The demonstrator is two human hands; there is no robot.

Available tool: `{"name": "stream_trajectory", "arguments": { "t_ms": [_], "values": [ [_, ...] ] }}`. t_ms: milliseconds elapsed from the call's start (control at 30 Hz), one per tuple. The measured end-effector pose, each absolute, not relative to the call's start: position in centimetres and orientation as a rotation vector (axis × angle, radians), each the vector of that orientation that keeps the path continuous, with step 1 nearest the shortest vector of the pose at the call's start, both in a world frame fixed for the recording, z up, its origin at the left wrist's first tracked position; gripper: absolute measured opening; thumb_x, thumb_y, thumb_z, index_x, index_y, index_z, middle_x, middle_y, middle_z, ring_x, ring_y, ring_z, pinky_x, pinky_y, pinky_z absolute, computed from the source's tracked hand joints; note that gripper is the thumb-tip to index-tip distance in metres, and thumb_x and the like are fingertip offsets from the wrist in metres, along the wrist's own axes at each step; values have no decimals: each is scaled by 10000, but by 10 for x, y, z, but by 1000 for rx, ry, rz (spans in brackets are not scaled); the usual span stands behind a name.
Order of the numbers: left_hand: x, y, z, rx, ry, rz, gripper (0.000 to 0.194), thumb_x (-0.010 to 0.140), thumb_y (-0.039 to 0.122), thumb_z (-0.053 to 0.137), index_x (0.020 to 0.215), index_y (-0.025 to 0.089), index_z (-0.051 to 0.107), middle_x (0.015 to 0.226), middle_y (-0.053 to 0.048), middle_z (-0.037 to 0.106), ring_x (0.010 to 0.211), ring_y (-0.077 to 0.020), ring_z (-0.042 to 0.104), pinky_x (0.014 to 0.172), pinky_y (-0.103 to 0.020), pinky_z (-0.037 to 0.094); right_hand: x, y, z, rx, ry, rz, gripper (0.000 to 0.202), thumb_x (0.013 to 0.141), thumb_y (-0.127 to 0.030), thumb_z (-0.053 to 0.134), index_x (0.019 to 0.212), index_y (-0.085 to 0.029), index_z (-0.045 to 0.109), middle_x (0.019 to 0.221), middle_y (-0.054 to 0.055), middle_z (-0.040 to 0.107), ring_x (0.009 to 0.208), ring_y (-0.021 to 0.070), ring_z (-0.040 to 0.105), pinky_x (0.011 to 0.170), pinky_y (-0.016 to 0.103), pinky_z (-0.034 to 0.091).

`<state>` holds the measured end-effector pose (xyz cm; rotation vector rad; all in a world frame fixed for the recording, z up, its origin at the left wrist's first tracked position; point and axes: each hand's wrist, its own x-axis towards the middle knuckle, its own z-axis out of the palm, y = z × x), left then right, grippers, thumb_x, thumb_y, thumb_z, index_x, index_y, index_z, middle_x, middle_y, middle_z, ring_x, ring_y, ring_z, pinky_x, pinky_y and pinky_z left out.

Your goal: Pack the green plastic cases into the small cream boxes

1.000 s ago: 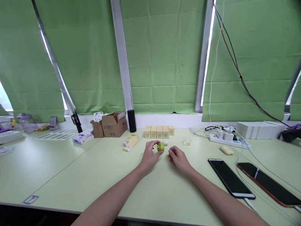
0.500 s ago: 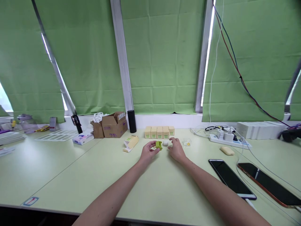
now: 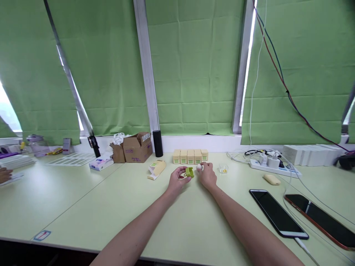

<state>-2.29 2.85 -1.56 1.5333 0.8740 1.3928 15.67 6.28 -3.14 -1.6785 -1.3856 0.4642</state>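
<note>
My left hand holds a small yellow-green cover between thumb and fingers; the cover looks hollow and has a ring at its side. Just to its right, my right hand pinches a small rounded white piece, partly hidden by the fingers. The cover and the white piece are apart. Beyond both hands stands a row of several cream boxes with green squares on their fronts. Right of my right hand sits a small clear container with a yellow spot.
An opened cream carton lies to the left. Behind it are a cardboard box and a black cylinder. At right lie two phones, a cream case and a power strip with cables. Another person's hand shows far left.
My right hand has closed on the white piece, which stood on the table before, and has lifted and tilted it. The cover has turned slightly. Another person's hand has appeared at far left.
</note>
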Motion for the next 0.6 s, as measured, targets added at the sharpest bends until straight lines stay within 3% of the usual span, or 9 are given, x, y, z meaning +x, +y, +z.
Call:
{"name": "stream_trajectory", "arguments": {
  "t_ms": [133, 267, 600],
  "values": [
    [-21, 24, -13, 1582, 886, 1407, 503, 644, 292, 866, 1089, 190, 656, 1142, -113, 743, 1088, -280, 678, 900, -366, 456, 171, 57, -28, -1508, -1197, 711, 339, 923, -482, 565, 1067, -196, 679, 1138, 115, 680, 991, 256, 648, 766, 330, 480],
    [-19, 20, -11, 1606, 892, 1416, 489, 658, 269, 852, 1103, 199, 661, 1161, -105, 737, 1089, -275, 672, 930, -377, 449, 185, 45, -24, -1365, -990, 968, 448, 854, -603, 586, 954, -179, 695, 1062, 145, 723, 837, 250, 646, 595, 312, 471],
    [-18, 20, -9, 1605, 856, 1459, 497, 653, 274, 859, 1101, 199, 657, 1155, -106, 745, 1128, -280, 670, 907, -355, 447, 187, -7, -8, -753, -815, 1459, 299, 791, -460, 755, 954, -213, 706, 1020, 96, 740, 843, 207, 644, 621, 285, 496]
  ]
}}
